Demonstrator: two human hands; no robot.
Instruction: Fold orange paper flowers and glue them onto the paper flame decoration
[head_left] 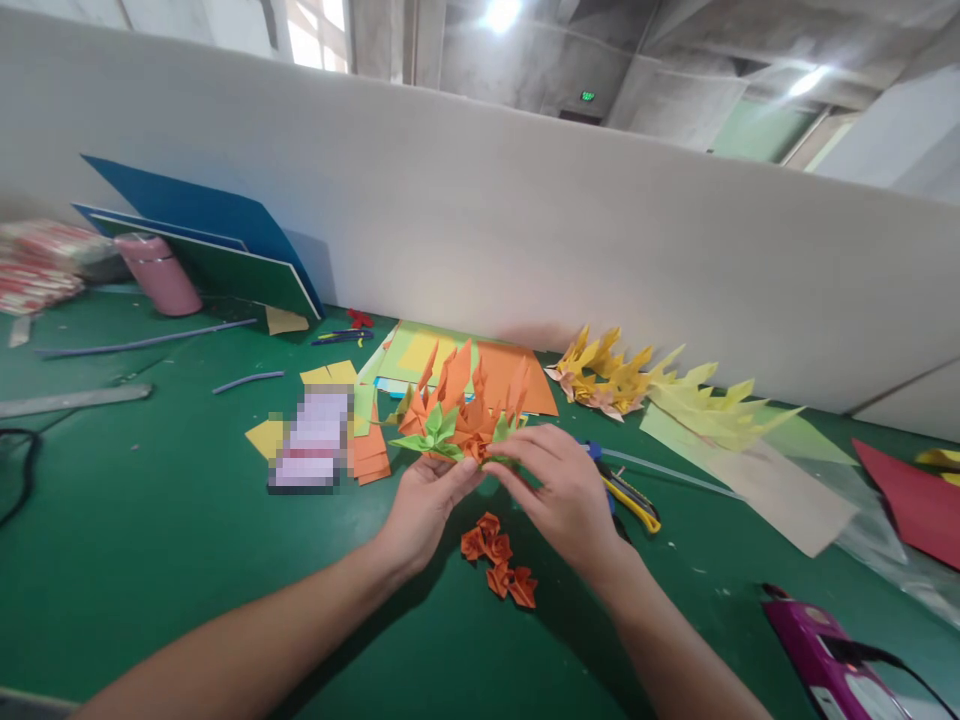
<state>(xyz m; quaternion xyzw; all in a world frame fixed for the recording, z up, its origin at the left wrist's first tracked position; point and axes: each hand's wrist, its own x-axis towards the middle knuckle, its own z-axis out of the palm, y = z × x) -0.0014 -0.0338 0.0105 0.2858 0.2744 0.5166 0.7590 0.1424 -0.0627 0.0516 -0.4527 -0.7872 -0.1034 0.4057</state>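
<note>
Both my hands hold an orange and green folded paper flower piece [459,405] just above the green table [150,560]. My left hand [424,505] grips it from below at its base. My right hand [559,485] pinches its right side, fingers over a green leaf. Its orange spikes point up and away from me. Two small orange paper rosettes [499,560] lie on the table right under my hands.
Yellow folded paper flowers [622,375] lie at the back right by the white partition [525,220]. Coloured paper sheets [409,350], a yellow utility knife [630,495], a pink cup [159,272], blue boards [210,225], a red sheet [911,500] and a purple glue gun [821,655] surround the spot.
</note>
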